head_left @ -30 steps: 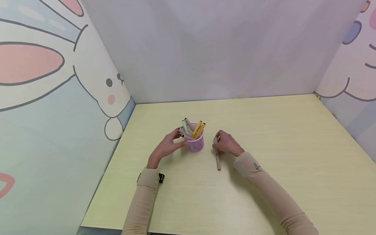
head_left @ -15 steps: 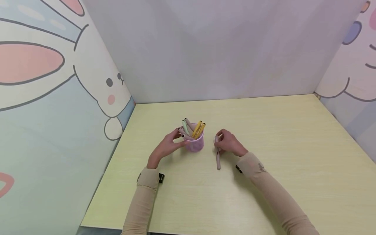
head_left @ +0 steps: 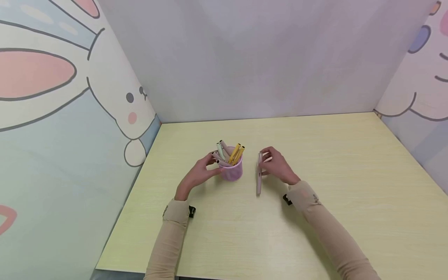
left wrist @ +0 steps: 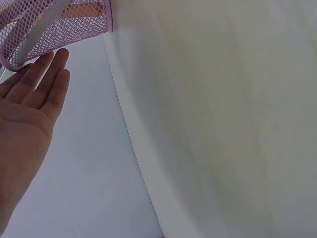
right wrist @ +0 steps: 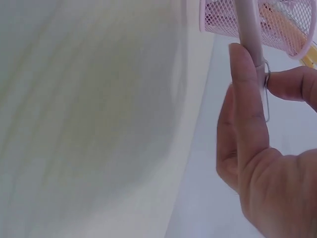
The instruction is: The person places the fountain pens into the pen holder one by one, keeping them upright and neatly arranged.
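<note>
A pink mesh pen cup (head_left: 232,173) stands upright on the table, with several mauve pens (head_left: 225,163), a pale green pen (head_left: 220,149) and yellow pens (head_left: 238,155) leaning inside it. My left hand (head_left: 199,173) holds the cup from its left side, thumb at the front and fingers at the far left. In the left wrist view, those fingers (left wrist: 49,82) lie against the mesh, nearly straight. To the right of the cup, my right hand (head_left: 276,166) pinches a mauve pen (head_left: 259,183) between thumb and fingers. Its wire clip (right wrist: 268,99) shows in the right wrist view.
The pale wood table (head_left: 332,163) extends on both sides of the cup. A grey-white wall (head_left: 259,62) rises behind it, and a rabbit-printed panel (head_left: 115,97) borders the left. Small black pieces (head_left: 287,199) show beside both cuffs.
My right hand has moved away from me and slightly right, carrying the mauve pen with it. The left hand and the pen cup have stayed in place.
</note>
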Demonstrator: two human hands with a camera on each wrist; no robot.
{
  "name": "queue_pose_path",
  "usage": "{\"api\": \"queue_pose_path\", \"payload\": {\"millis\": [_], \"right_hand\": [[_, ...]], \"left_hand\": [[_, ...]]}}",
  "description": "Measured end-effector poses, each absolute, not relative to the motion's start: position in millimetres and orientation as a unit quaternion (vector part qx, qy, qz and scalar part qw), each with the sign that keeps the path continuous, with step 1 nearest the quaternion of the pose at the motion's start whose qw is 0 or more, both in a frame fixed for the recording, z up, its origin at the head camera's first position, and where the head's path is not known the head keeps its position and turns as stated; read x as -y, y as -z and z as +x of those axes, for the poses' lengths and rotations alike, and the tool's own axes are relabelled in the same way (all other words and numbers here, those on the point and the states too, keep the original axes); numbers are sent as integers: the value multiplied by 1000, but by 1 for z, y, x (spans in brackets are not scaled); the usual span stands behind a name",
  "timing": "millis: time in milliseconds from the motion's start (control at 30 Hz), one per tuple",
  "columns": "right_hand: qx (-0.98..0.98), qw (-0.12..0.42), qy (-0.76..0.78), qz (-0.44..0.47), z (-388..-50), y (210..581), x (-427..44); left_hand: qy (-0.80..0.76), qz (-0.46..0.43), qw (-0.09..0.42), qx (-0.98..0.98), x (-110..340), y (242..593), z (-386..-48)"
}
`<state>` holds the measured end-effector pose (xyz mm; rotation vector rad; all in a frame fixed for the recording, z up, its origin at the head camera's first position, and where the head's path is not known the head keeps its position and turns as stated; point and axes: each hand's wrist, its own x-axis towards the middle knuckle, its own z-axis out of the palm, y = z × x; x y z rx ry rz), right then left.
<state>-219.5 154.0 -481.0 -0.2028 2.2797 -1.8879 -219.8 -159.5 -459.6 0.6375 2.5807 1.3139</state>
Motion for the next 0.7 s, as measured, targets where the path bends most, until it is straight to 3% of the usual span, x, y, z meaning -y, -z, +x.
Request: {"api": "queue_pose_path", "payload": {"millis": [700], "right_hand": [[-710,-25,691,-130,-220,469,-161]], "left_hand": [[-449,218,90,-862,159,460,-219]]}}
